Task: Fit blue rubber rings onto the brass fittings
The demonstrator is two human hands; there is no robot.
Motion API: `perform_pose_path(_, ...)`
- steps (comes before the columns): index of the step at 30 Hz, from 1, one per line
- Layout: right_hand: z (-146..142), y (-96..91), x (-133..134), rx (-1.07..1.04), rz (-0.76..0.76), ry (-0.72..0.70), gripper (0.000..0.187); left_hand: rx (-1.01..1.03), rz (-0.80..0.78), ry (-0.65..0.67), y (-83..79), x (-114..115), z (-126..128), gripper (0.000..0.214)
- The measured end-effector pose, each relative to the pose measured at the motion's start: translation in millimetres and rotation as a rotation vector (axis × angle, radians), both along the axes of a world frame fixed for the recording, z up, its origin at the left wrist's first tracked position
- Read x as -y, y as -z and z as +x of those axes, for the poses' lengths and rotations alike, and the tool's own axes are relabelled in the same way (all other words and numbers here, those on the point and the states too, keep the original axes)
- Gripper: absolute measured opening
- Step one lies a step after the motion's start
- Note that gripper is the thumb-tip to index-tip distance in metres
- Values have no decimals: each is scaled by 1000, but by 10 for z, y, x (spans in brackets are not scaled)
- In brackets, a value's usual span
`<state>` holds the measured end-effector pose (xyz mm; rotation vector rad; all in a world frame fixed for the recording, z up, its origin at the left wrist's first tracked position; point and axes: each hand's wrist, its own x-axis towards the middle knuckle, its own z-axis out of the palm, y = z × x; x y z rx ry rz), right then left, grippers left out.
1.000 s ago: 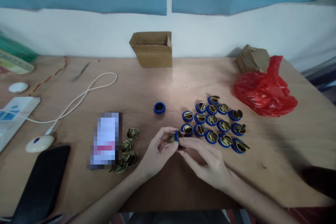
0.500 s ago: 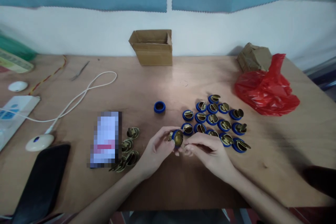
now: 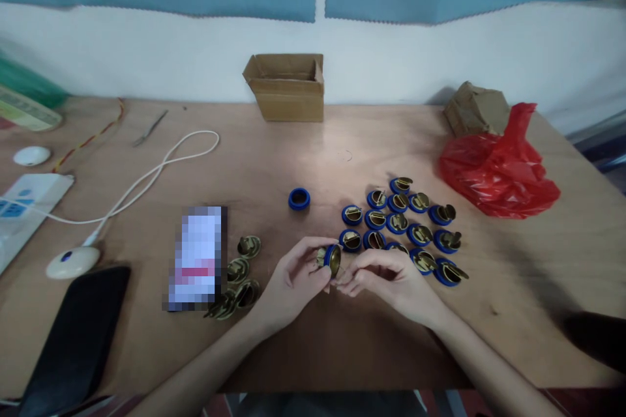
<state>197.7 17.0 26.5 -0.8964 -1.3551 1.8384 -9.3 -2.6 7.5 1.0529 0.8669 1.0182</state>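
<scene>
My left hand (image 3: pixel 292 285) pinches a small round part (image 3: pixel 333 258) with a blue ring and a brass inside, tilted on edge above the wooden table (image 3: pixel 313 352). My right hand (image 3: pixel 391 283) is curled beside it, fingertips pinched at the part's lower right edge. Just right of the hands lie several finished blue-and-brass parts (image 3: pixel 405 225) in rows. A lone blue ring (image 3: pixel 298 199) sits behind the hands. Several bare brass pieces (image 3: pixel 239 280) lie to the left of my left hand.
An open cardboard box (image 3: pixel 288 86) stands at the back wall. A red plastic bag (image 3: pixel 499 166) and a brown packet (image 3: pixel 476 109) are at the right. At the left are a blurred card (image 3: pixel 196 257), a black phone (image 3: pixel 78 335), a white cable (image 3: pixel 147 179), and tweezers (image 3: pixel 149 128).
The held part has turned from edge-on to show its brass inside. My right hand has curled and shifted slightly right of it. The left hand has stayed in place.
</scene>
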Motion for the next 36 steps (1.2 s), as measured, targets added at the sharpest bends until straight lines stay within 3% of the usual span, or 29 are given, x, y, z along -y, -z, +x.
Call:
perform_pose_path(12,-28,102,-17,67,2,84,15,1,-27,35,-37,22,35,28)
perform_pose_path(21,-12,54,-39,91,7,48,15,19,-28,57,-43,31,55,26)
perform_pose_path(29,0,21,-9,55,-176,-99,22,62,-23,104,-24,36,61,22)
perform_pose_path(36,-54,8,61,112,-90,-71,24,40,23,67,-11,27,54,16)
